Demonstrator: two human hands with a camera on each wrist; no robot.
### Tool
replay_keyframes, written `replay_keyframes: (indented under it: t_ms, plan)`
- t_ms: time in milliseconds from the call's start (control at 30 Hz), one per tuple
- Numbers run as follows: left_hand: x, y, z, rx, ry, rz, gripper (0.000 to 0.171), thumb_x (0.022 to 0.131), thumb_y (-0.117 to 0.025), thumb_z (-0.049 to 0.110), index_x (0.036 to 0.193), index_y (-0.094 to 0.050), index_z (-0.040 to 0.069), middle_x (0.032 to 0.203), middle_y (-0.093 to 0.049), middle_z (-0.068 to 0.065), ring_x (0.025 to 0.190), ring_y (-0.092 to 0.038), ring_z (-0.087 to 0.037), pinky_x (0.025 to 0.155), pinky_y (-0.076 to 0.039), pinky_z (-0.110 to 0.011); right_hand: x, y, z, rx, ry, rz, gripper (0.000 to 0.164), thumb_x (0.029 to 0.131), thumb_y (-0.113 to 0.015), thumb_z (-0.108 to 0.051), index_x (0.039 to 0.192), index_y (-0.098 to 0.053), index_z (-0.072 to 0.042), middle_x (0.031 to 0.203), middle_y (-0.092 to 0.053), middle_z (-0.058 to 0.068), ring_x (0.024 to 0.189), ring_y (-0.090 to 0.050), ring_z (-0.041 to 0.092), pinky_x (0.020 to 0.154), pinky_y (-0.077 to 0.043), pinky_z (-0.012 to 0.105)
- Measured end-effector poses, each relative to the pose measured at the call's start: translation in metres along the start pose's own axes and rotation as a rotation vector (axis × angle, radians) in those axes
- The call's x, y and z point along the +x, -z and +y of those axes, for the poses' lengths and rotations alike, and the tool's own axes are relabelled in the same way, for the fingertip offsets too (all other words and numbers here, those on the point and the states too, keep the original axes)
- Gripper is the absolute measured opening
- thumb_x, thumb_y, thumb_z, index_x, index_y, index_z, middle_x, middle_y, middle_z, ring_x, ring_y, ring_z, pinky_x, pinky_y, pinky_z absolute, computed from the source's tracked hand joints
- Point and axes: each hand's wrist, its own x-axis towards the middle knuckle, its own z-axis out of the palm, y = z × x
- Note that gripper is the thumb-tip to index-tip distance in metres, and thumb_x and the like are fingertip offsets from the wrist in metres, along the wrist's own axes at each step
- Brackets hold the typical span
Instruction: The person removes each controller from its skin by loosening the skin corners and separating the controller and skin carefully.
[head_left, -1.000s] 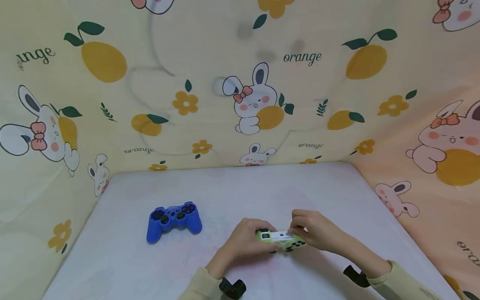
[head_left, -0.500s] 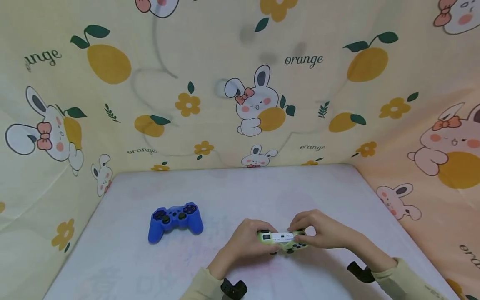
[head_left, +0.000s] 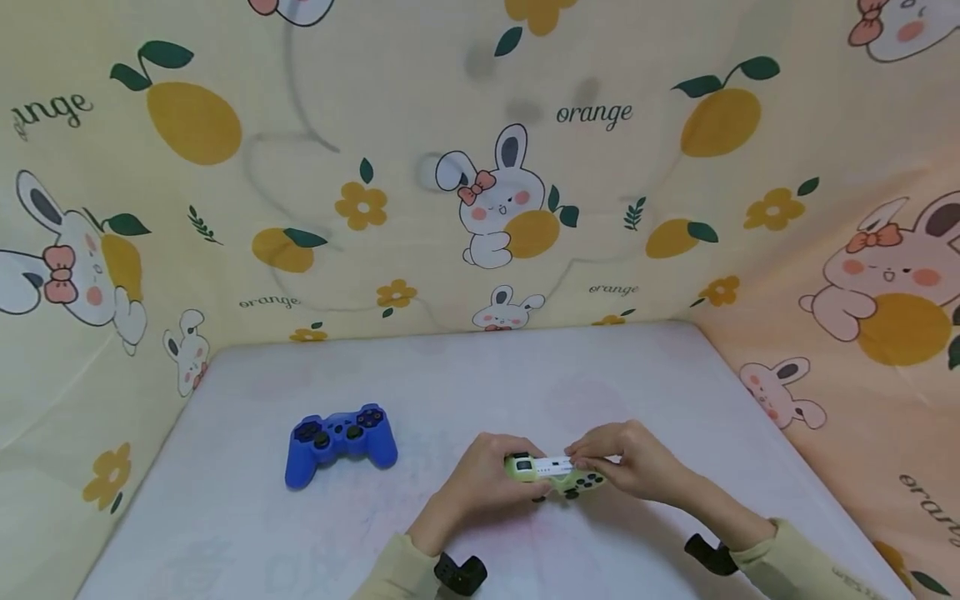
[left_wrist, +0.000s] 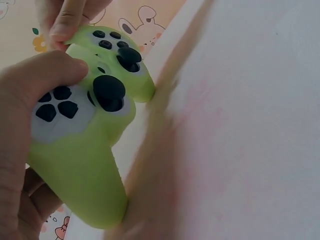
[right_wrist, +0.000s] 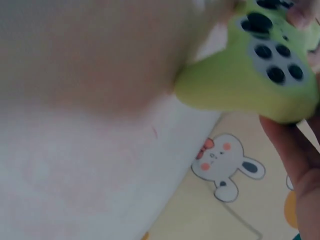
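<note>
A white game controller in a lime-green silicone cover is held just above the table, its white top edge showing in the head view. My left hand grips the left side, thumb across the front beside a black thumbstick. At the opposite end, my right hand pinches the edge of the green cover between thumb and fingers. That contact is partly hidden in the right wrist view, where fingers show behind the controller's right end.
A blue game controller lies on the white table, left of my hands. Cloth printed with rabbits and oranges hangs behind and at both sides. Each wrist wears a black camera mount.
My right thumb has moved from the controller's front face up to its top edge, pinching the cover again as it did a second ago. The left hand keeps its grip.
</note>
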Motion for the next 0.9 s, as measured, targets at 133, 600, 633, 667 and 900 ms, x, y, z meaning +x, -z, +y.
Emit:
replay_keyframes:
  t_ms: [133,600,633,667,900]
  plan:
    - [0.001,0.0,-0.003,0.038,-0.02,0.0,0.021,0.078,-0.083,0.03,0.095,-0.074,0.021,0.088,-0.066,0.017,0.068,-0.054,0.007,0.058,-0.046,-0.014,-0.004,-0.005,0.004,-0.06,-0.041,0.081,0.028,0.075,-0.075,0.014,0.097,-0.076,-0.003,0.093,-0.074,0.006,0.082,-0.071,0.017,0.069,-0.054,0.02]
    - [0.0,0.0,-0.004,0.032,-0.054,0.011,0.024,0.077,-0.085,0.029,0.096,-0.074,0.021,0.093,-0.067,0.016,0.076,-0.055,0.007,0.062,-0.046,-0.013,-0.026,0.018,0.005,-0.214,-0.094,0.186,0.022,0.073,-0.079,0.009,0.087,-0.077,-0.008,0.08,-0.072,-0.004,0.061,-0.057,0.001,0.051,-0.044,0.014]
    - [0.001,0.0,-0.004,0.026,-0.059,0.006,0.023,0.077,-0.085,0.029,0.096,-0.074,0.021,0.093,-0.067,0.016,0.076,-0.056,0.007,0.062,-0.047,-0.013,-0.027,0.019,0.006,-0.207,-0.116,0.184,0.024,0.072,-0.079,0.01,0.087,-0.077,-0.009,0.08,-0.071,-0.005,0.059,-0.056,0.0,0.05,-0.043,0.013]
    - [0.001,0.0,-0.004,0.022,-0.062,0.0,0.023,0.077,-0.085,0.029,0.096,-0.074,0.021,0.093,-0.067,0.016,0.076,-0.056,0.007,0.062,-0.047,-0.013,-0.028,0.02,0.008,-0.203,-0.14,0.185,0.025,0.072,-0.08,0.011,0.086,-0.077,-0.009,0.079,-0.071,-0.005,0.058,-0.055,0.0,0.05,-0.042,0.013]
    - [0.0,0.002,-0.006,0.0,-0.019,-0.017,0.022,0.079,-0.084,0.031,0.096,-0.073,0.023,0.093,-0.067,0.017,0.075,-0.056,0.006,0.061,-0.047,-0.014,-0.042,0.026,0.014,-0.151,-0.287,0.184,0.024,0.074,-0.079,0.01,0.083,-0.078,-0.012,0.068,-0.067,-0.011,0.055,-0.058,0.005,0.045,-0.041,0.016]
